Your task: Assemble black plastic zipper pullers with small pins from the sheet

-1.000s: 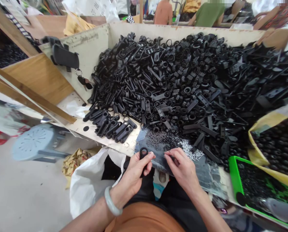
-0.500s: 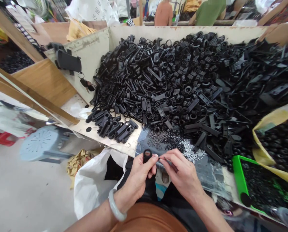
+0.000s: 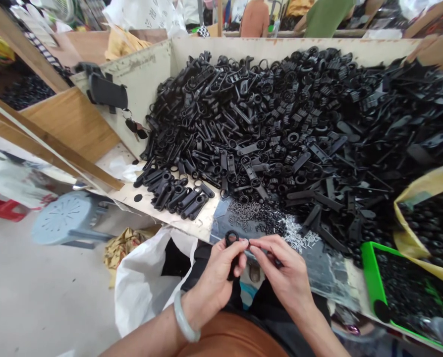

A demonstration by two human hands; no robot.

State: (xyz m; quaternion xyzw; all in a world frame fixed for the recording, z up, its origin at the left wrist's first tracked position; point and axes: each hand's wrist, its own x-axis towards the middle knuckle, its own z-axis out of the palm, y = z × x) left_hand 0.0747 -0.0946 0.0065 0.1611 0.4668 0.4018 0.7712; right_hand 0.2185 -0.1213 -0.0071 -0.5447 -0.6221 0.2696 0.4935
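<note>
My left hand (image 3: 221, 267) is closed around a black plastic piece with a ring-shaped end (image 3: 232, 237); the ring pokes out above the thumb. Close against its fingertips, my right hand (image 3: 281, 260) pinches something small and dark that I cannot make out. Both hands are over my lap at the bench's front edge. Just beyond them lie small dark screws (image 3: 244, 212), tiny black parts (image 3: 269, 223) and a scatter of silver pins (image 3: 299, 233) on a dark sheet (image 3: 314, 270). Left of these, several black ring-ended pieces (image 3: 182, 198) lie in rows on the pale board.
A large heap of black plastic parts (image 3: 251, 124) fills the walled bench. At right stand a green tray (image 3: 372, 277) and a yellow-edged sack (image 3: 411, 238) of round black parts. A white sack (image 3: 132, 287) hangs open at left, near a blue stool (image 3: 61, 218). People sit beyond the back wall.
The ring-ended piece in my left hand has tilted, so its ring looks narrower and its lower part shows below the fingers. Both hands sit slightly further right, with fingertips still together.
</note>
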